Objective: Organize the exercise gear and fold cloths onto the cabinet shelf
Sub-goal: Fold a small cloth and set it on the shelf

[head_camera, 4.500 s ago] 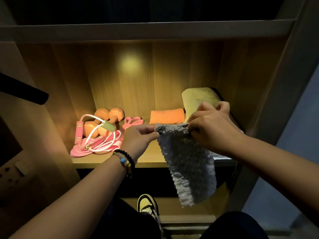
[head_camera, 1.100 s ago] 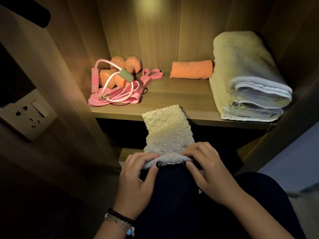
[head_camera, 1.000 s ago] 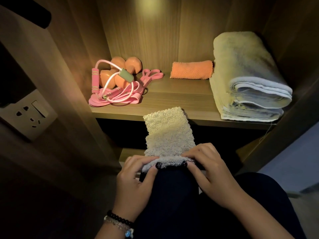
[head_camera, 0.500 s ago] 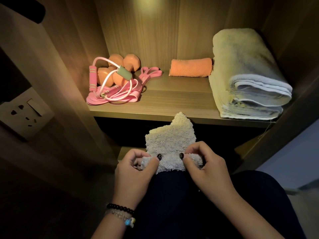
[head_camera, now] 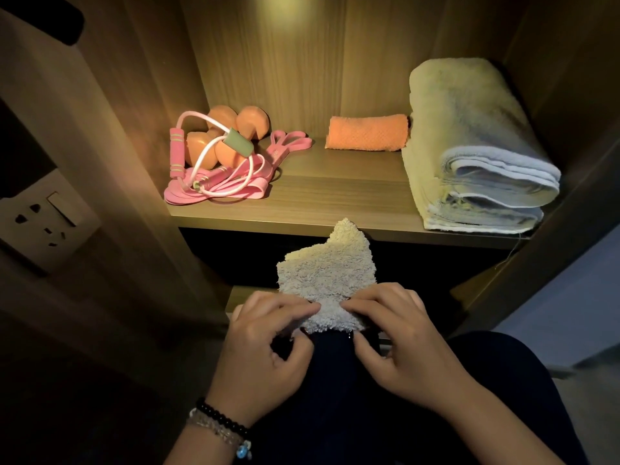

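A small fluffy grey cloth [head_camera: 327, 280] lies over my dark-trousered knee, partly folded, with one corner sticking up toward the shelf edge. My left hand [head_camera: 265, 347] and my right hand [head_camera: 399, 340] both pinch its near edge, thumbs and fingertips pressed into the fold. On the wooden cabinet shelf [head_camera: 335, 199] above sit a folded orange cloth [head_camera: 367, 133], a big folded pale towel [head_camera: 469, 149], orange dumbbells [head_camera: 235, 129] and a pink skipping rope with resistance bands [head_camera: 214, 176].
Cabinet side walls close in the shelf at left and right. A wall socket with a switch [head_camera: 47, 216] is at the left. A lower shelf [head_camera: 241, 293] shows dimly behind the cloth. My legs fill the foreground.
The cloth, laid long over my knee a second ago, has been folded back toward me and is now about half as long. Both hands stayed at its near edge.
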Demonstrator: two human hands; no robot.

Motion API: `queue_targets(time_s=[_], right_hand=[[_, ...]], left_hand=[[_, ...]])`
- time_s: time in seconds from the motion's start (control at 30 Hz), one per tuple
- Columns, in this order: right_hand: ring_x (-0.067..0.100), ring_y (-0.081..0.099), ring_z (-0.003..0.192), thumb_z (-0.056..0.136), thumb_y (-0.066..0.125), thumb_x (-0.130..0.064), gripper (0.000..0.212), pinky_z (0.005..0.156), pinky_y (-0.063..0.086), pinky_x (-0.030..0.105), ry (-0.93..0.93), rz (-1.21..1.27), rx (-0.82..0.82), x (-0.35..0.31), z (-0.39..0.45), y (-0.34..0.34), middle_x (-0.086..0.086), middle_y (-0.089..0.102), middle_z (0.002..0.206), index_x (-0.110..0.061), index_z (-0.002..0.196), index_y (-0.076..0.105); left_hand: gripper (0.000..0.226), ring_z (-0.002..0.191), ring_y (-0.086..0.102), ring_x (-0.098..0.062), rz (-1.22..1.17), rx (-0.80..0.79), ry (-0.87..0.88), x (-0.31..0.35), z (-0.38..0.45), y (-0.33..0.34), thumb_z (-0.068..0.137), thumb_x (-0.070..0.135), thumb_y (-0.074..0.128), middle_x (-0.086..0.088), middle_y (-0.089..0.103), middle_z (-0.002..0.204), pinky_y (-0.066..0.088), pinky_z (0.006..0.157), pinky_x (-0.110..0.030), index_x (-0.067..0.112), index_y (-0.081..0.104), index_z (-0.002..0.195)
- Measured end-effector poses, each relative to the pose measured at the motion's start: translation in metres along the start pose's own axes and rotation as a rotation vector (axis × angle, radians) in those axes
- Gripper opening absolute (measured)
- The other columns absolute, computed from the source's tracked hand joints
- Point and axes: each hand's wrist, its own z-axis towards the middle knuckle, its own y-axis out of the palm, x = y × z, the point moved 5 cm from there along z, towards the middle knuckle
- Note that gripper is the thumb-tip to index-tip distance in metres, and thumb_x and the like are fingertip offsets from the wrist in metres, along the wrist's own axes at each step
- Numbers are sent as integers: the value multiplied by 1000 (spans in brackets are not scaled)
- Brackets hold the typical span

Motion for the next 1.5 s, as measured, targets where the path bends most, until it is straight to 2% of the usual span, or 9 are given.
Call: queue_targets(time_s=[0.17,0.43,0.7,0.87,0.97,1.07,1.13,1.37,1.5], right_hand=[[11,52,105,91,56,-17,26,91,40,33,22,-12,-22,0,3,1,-7,57,108,-18,116,63],[5,52,92,94,51,-20,20,83,40,30,77,136,19,-3,-1,-1,-11,61,98,-16,107,65],[1,54,84,91,52,-30,10,73,38,18,222,290,83,3,-3,1,-21,62,87,-30,94,61],[0,58,84,86,58,-22,6,72,44,16,243,238,219,1,-2,5,-17,60,86,-21,90,63],[1,53,84,88,58,-21,6,73,41,14,209,147,275,0,-2,5,-9,55,89,-18,91,62],[15,55,87,89,54,-17,13,76,45,30,110,9,295,-4,-4,4,-2,56,94,-12,93,66],[20,57,89,89,56,-11,15,77,43,33,5,-75,291,-9,-7,4,2,60,96,-9,95,69],[18,60,96,84,57,-10,25,83,43,33,-57,4,221,-9,-13,3,1,64,101,-8,105,70],[12,55,106,83,61,-20,37,90,42,32,6,5,108,-3,-14,7,-4,59,112,-13,120,64]], left_hand=[[29,97,53,-7,-23,-82,-68,-3,-3,5,84,23,60,20,58,102,47,80,-33,28,66,112],[12,92,60,0,-104,9,-145,-4,-6,-1,86,33,60,19,62,96,43,71,-9,34,60,98],[14,38,37,-5,-151,29,-265,-7,-7,0,82,47,62,13,65,79,29,39,-20,35,59,88],[23,44,39,-13,-126,23,-382,-13,-2,4,75,52,63,0,63,67,37,44,-37,32,56,84],[21,50,43,-5,-52,83,-364,-12,1,3,74,49,68,14,59,71,33,45,-16,34,55,82],[19,77,50,0,19,141,-274,-5,5,2,75,29,74,17,52,87,39,68,-12,31,57,84],[14,86,50,-6,100,176,-172,1,7,0,77,22,72,14,53,91,45,76,-29,25,61,85],[24,94,53,6,76,29,-44,5,3,1,84,31,50,23,60,97,42,83,-30,27,59,106],[27,96,56,-4,-25,-94,-47,-1,-2,-1,80,33,55,22,59,104,48,78,-35,31,62,107]])
